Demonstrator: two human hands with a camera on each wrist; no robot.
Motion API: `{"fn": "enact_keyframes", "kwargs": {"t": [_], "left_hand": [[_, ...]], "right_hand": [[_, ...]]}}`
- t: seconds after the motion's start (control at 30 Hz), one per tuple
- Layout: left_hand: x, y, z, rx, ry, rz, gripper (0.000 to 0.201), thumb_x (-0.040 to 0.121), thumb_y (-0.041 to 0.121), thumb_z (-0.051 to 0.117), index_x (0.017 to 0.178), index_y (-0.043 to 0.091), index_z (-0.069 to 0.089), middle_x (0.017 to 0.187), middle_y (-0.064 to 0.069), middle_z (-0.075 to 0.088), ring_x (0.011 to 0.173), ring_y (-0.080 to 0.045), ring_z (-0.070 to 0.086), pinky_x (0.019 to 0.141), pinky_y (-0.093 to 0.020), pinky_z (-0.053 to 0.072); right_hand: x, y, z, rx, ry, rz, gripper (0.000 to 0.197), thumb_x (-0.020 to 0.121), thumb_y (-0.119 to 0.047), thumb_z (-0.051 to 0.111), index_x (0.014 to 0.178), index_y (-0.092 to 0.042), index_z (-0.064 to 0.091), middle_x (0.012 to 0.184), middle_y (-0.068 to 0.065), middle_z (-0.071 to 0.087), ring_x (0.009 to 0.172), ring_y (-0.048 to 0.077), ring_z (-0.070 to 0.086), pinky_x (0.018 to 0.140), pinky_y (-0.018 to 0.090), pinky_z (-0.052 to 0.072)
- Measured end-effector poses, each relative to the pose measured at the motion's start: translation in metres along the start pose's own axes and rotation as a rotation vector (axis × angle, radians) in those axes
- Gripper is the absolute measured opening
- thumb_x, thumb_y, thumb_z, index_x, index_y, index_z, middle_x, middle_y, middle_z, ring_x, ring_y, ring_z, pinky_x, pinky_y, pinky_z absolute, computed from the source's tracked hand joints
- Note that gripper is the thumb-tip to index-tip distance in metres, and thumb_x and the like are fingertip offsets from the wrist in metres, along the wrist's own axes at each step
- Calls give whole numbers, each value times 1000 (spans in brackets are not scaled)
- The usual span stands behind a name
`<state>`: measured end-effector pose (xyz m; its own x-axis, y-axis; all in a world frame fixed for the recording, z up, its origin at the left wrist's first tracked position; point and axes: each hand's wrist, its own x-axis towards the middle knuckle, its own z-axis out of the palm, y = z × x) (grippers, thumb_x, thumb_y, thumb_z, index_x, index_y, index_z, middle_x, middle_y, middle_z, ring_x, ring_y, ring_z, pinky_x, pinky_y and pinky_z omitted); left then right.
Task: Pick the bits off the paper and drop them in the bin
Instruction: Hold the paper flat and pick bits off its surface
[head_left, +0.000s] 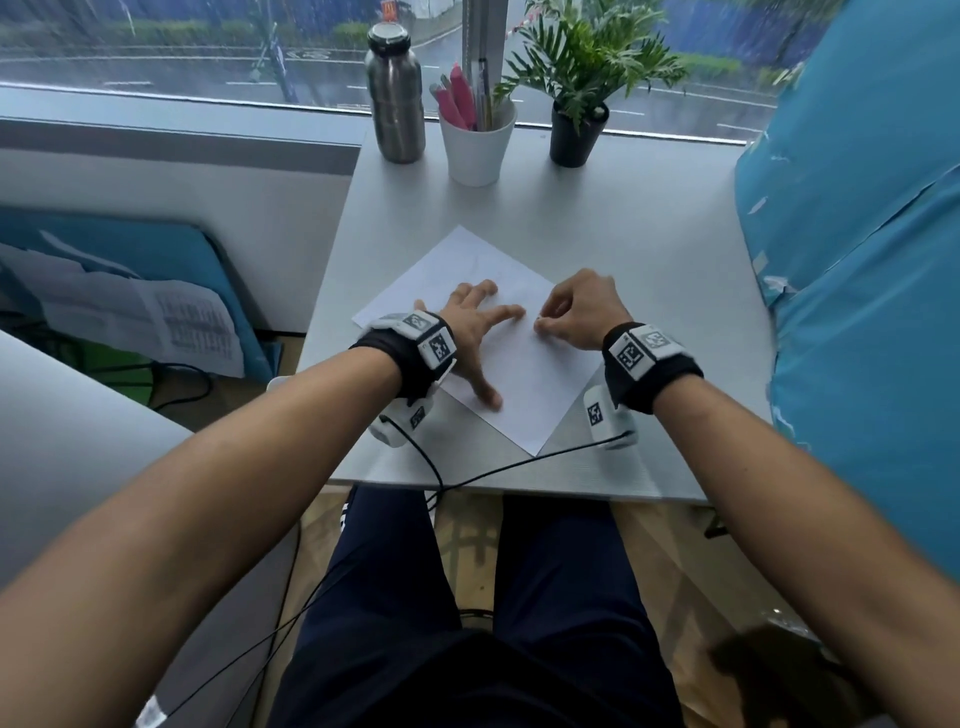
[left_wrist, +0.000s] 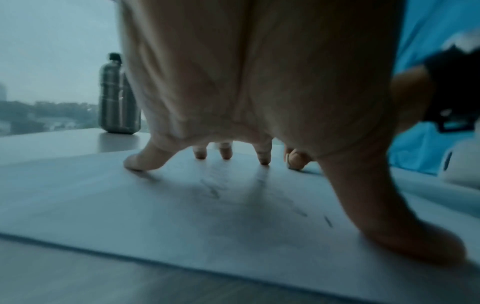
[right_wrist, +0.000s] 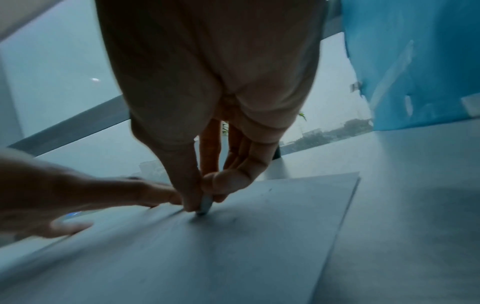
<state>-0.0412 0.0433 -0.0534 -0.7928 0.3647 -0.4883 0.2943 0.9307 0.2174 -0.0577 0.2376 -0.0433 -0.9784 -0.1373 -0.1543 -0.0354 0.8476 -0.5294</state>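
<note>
Now L grip flat on paper, R grip pinching small bit — cup w/ pens.

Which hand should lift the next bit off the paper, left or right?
Right. The right hand already pinches a small pale object against the paper, grip closed on it. The left hand is spread flat, fingertips pressing the sheet steady.
</note>
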Motion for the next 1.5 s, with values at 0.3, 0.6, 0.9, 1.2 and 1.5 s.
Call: {"fn": "enact_keyframes", "kwargs": {"t": [0.3,0.6,0.9,1.2,1.5], "left_hand": [[5,1,1,24,-77,-14,145,37,69,87,148,55,-6,158,10,-31,145,-24,-29,100,-80,-2],[7,2,3,18,-91,-20,147,36,69,87,147,54,-8,157,10,-33,144,-25,-31,100,-81,-2],[9,6,0,44,-88,-37,149,35,69,87,149,51,-6,158,8,-30,145,-27,-28,102,-80,-1],[8,18,-11,155,-3,108,145,45,59,91,156,21,6,164,-1,-6,151,-22,0,121,-40,12],[9,17,-10,172,-4,107,145,43,61,90,157,22,8,164,1,-2,150,-23,3,120,-40,18]], "right_hand": [[-18,-16,16,-5,-125,-137,11,72,-17,80,78,-8,80,77,2,73,59,2,58,57,2,38],[-29,-24,25,22,-170,-175,7,71,-15,79,74,-9,79,69,3,71,66,14,65,60,13,46],[-33,-22,28,13,-171,-174,10,71,-16,79,72,-6,78,70,3,70,56,4,60,58,16,46],[-13,-11,12,8,-79,-116,8,71,-13,78,75,-7,79,70,6,73,59,10,61,58,16,45],[2,5,-3,9,-3,-29,13,69,-19,82,77,-10,80,73,4,74,63,9,63,54,6,40]]}}
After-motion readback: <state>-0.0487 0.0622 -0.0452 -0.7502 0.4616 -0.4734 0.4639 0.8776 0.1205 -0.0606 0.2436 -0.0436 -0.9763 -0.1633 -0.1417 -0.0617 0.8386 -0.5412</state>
